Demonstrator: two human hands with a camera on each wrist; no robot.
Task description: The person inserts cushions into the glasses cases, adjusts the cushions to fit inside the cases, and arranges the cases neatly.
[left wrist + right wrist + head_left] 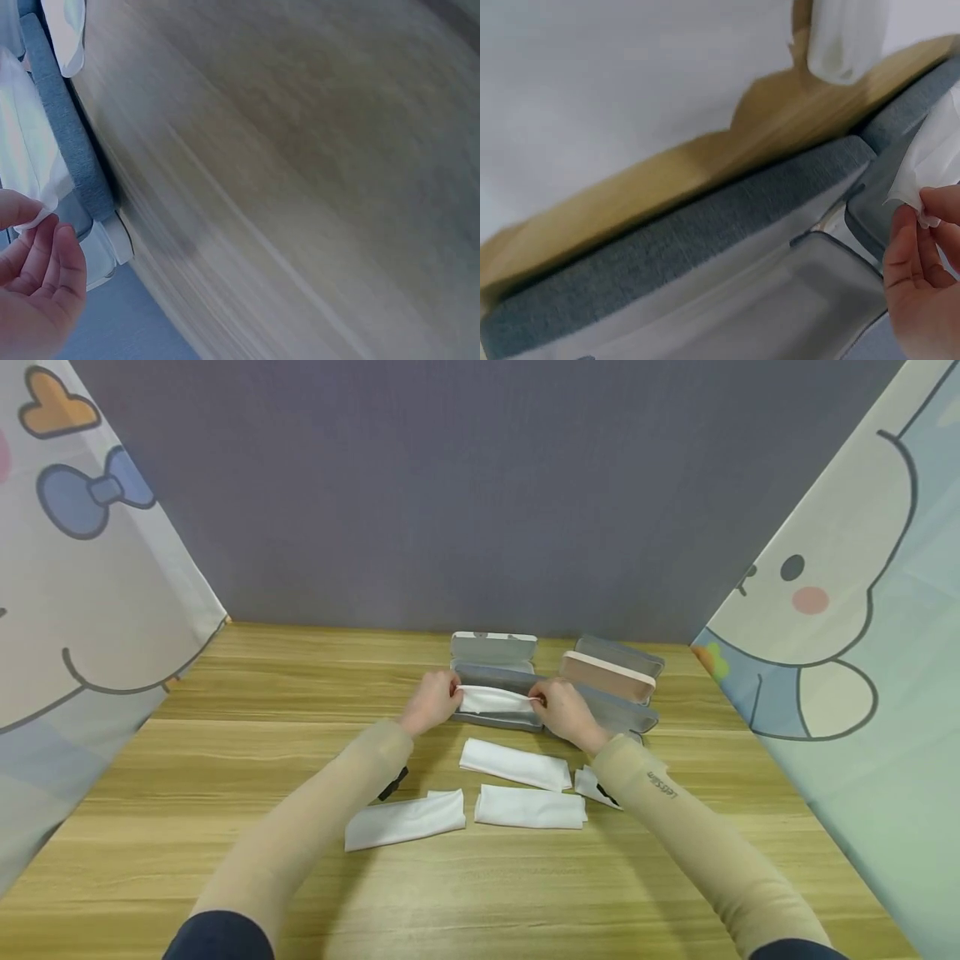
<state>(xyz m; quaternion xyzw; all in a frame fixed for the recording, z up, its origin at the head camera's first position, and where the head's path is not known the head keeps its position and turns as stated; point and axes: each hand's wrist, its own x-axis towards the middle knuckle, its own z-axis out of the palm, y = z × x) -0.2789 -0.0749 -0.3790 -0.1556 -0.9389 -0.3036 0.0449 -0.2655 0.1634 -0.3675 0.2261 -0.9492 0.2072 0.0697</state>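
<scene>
My left hand [431, 702] pinches one end of a folded white cloth [495, 700], and my right hand [566, 710] pinches the other end. The cloth is stretched between them over an open grey glasses case [498, 722]. In the left wrist view, the thumb and fingers of the left hand [37, 292] hold the cloth's corner beside the case's grey fabric side [71, 127]. From the right wrist, the right hand [930, 277] grips the bunched cloth end [934, 150] above the case's edge. Whether the cloth touches the case's inside is unclear.
Folded white cloths lie nearer on the wooden table: one [516, 764] just before the case, others [531, 807] [408, 821] closer, another partly under the right forearm. An open light-lidded case [493, 648] stands behind; more open cases [607, 677] are at right. A grey partition [480, 493] rises behind.
</scene>
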